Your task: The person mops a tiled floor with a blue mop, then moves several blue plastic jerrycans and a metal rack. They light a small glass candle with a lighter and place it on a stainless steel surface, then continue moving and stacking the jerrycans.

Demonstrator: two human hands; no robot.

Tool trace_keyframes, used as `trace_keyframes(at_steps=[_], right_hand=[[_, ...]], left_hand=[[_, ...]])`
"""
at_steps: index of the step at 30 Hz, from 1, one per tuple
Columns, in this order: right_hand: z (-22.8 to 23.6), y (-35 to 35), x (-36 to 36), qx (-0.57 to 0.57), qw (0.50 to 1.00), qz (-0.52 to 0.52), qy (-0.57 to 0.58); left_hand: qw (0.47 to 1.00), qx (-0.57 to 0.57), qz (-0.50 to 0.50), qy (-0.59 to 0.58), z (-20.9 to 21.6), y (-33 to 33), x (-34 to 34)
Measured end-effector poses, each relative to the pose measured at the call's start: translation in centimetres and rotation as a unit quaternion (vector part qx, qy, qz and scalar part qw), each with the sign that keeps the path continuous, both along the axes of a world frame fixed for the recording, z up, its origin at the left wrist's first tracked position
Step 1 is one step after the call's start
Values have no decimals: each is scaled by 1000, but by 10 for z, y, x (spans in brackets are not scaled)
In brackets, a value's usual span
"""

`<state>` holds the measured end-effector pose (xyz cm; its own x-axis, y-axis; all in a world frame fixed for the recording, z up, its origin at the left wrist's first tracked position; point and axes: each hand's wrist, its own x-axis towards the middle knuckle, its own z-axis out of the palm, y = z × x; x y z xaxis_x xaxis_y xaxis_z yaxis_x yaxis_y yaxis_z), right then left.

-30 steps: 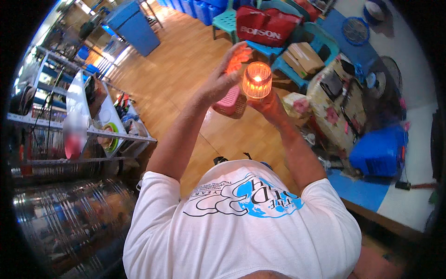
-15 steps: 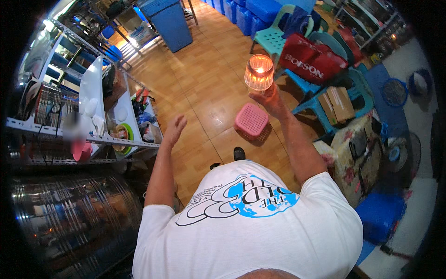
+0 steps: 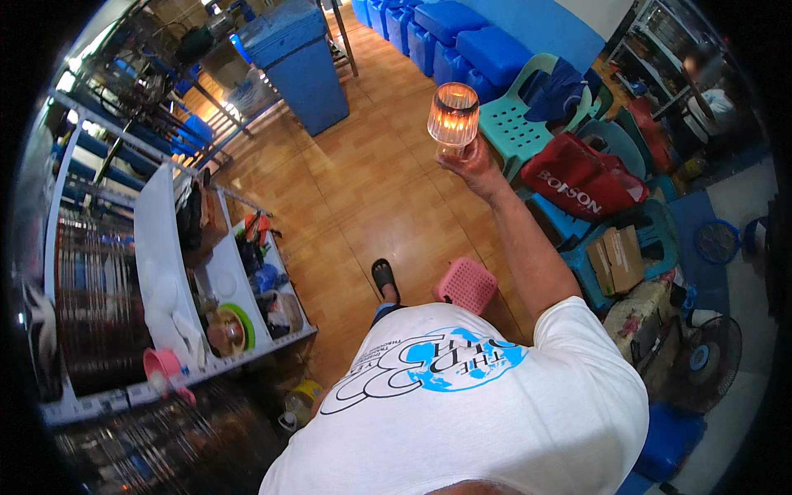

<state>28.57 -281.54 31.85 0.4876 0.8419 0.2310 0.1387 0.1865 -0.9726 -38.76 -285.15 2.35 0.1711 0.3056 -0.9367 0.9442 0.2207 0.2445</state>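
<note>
My right hand (image 3: pixel 474 167) is raised ahead of me, its fingers closed around the lower part of a small lamp (image 3: pixel 453 115). The lamp has a clear ribbed shade, dark near the top, and glows warm orange inside. It is held upright, above the tiled floor and beside a green plastic chair (image 3: pixel 511 128). My left hand is out of view. Below, a pink perforated stool (image 3: pixel 467 285) stands in front of me, partly hidden by my white shirt. A foot in a dark slipper (image 3: pixel 384 279) shows to the left of the stool.
Left stands a white shelf rack (image 3: pixel 169 272) with a pink cup and a green-rimmed bowl. A blue lidded bin (image 3: pixel 309 99) and blue jugs (image 3: pixel 422 51) stand ahead. Right are a red bag (image 3: pixel 569 177), a cardboard box (image 3: pixel 617 260) on a chair, and a fan (image 3: pixel 700 359). A blurred person is upper right.
I have stepped forward, and the stool now sits closer to me. My left hand has dropped out of view. The lamp stays in my right hand, slightly further up in the picture.
</note>
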Motion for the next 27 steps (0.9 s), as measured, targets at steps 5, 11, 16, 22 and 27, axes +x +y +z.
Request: trace_keyframes(at_steps=[5,11,16,22,27], right_hand=[[23,116,55,-3,999,7,42],[45,236,117,56,997,-18,48],[55,329,200,4,999,-24,25],[56,441,319,57,998,-7,-14],[62,537,426,17,997,48,-52]], left_hand=[[997,67,-38,-32,5,222,85],[941,255,74,-208,50,513,292],[910,254,74,-320,92,630,481],[945,208,21,-250,39,694,588],[990,67,75,-96,-14,697,558]])
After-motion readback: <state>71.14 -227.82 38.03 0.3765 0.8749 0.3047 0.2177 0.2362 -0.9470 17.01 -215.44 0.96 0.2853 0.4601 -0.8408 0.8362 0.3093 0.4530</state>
